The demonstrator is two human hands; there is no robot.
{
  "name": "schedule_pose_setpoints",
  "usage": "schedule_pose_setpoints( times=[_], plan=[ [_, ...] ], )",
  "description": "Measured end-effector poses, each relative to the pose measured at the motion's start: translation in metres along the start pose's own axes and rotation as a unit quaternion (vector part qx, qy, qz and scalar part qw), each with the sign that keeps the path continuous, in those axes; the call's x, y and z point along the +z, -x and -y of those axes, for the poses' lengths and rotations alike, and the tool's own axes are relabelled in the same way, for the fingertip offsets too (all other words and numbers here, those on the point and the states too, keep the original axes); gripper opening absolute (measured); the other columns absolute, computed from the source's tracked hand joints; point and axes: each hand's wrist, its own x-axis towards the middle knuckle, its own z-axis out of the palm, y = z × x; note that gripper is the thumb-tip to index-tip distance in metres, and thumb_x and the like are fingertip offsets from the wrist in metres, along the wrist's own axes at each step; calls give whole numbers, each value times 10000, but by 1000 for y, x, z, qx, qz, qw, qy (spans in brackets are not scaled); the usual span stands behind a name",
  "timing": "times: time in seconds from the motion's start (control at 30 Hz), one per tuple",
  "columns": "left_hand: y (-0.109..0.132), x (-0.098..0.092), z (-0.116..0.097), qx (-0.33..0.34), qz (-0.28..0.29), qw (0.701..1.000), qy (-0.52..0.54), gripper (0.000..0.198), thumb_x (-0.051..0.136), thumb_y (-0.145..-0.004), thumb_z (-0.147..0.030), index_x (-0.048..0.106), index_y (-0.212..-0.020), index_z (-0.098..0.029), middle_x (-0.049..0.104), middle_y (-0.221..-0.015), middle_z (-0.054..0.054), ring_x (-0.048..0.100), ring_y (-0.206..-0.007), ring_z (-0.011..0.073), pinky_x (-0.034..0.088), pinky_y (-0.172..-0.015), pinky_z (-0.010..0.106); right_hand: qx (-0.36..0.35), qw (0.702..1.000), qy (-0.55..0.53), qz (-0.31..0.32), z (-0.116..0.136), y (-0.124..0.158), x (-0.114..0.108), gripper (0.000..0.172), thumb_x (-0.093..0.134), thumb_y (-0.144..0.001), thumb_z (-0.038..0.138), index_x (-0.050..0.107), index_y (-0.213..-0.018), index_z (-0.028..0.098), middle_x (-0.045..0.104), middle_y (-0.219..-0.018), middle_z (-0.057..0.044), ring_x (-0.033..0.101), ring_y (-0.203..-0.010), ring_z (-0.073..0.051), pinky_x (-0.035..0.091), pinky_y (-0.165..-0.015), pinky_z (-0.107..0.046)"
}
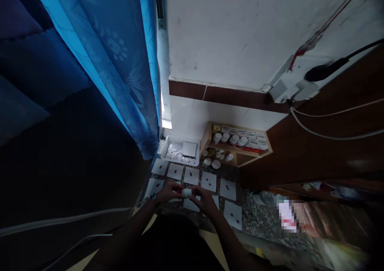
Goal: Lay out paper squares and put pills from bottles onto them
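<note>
Bottle pinched before the white tray

The small white-and-red bottle is held up on the wearer's side of the white tray, in line with it and over the speckled counter. Its red end is gripped by the left hand: thumb and fingertips are pinched together on it, with the knuckles bent and the palm turned inward. A dark band is worn on the left wrist, and the forearm is slanted up toward the tray from below.

The right hand is set opposite, a little to the right of the tray's near side. Its index finger is stretched to the white end of the bottle, and its thumb is held lower, near the same end; whether that end is squeezed cannot be told in the dim light. The right forearm is angled inward, so that both hands are brought together.

Between the hands and the tray, and out to both sides, white paper squares are laid in rows, small dark pieces being placed on several. Just right of the tray, a wooden rack is filled with bottles and boxes.
</note>
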Motion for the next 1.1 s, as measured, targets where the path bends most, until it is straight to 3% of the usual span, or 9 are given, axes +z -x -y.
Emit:
schedule_pose_setpoints(
  times=[0.3,0.47,0.53,0.6,0.7,0.8,0.87,1.03,1.1],
  plan=[
    [4,5,-7,-25,40,999,-10,308,739,-578,-269,701,-841,-114,623,-687,-2,528,-649,117,434,-638,227,26,999,38,-29,-5,5,6,260,617,-693,447,595,-718,189,618,-664,-6,531,-600,-138,406,-563,-239],
    [1,14,-15,-12,-10,997,-73,354,736,-560,-185,670,-903,-129,621,-853,32,540,-786,151,451,-629,214,128,986,81,-64,-10,6,7,518,288,-863,514,528,-544,183,522,-478,-5,483,-492,-128,334,-501,-237],
    [-2,17,-14,-11,-19,997,-80,356,734,-564,-181,663,-908,-131,616,-876,36,544,-805,157,456,-629,214,142,982,83,-98,-12,5,4,521,258,-869,509,552,-586,185,554,-517,-19,509,-524,-140,353,-515,-243],
    [-5,19,-11,-6,-24,996,-82,337,731,-572,-185,660,-897,-131,613,-859,29,543,-794,151,459,-641,218,113,985,54,-116,-13,4,-1,382,408,-814,507,607,-797,182,640,-715,-47,567,-642,-158,393,-540,-241],
    [-5,20,-6,0,-26,997,-77,308,722,-587,-191,654,-882,-131,607,-848,19,536,-778,140,463,-645,221,58,995,9,-78,-13,3,-5,423,583,-711,442,569,-1053,194,651,-961,-76,597,-789,-174,432,-567,-234],
    [-3,21,-1,-3,-24,997,-77,320,721,-583,-186,648,-891,-139,598,-877,18,534,-793,141,467,-637,218,84,993,69,-53,-11,5,-7,285,525,-761,444,624,-807,181,635,-703,-36,569,-650,-151,419,-564,-240],
    [-3,23,1,-5,-24,996,-81,329,725,-578,-183,647,-894,-139,596,-875,20,539,-804,147,469,-638,219,117,985,112,-63,-10,6,-8,334,462,-800,458,609,-688,180,596,-603,-20,541,-590,-140,414,-562,-246],
    [-2,24,4,-12,-39,996,-78,301,725,-590,-205,652,-873,-133,606,-837,22,551,-794,151,478,-645,229,49,998,35,-25,-13,8,-8,360,593,-717,367,609,-1035,198,651,-986,-74,601,-776,-163,462,-592,-245],
    [0,25,5,-15,-43,996,-74,309,732,-585,-218,656,-872,-135,613,-847,25,554,-800,155,481,-647,235,36,999,40,-3,-16,9,-5,343,586,-727,353,623,-1025,187,660,-932,-72,598,-749,-162,467,-600,-256]
  ],
)
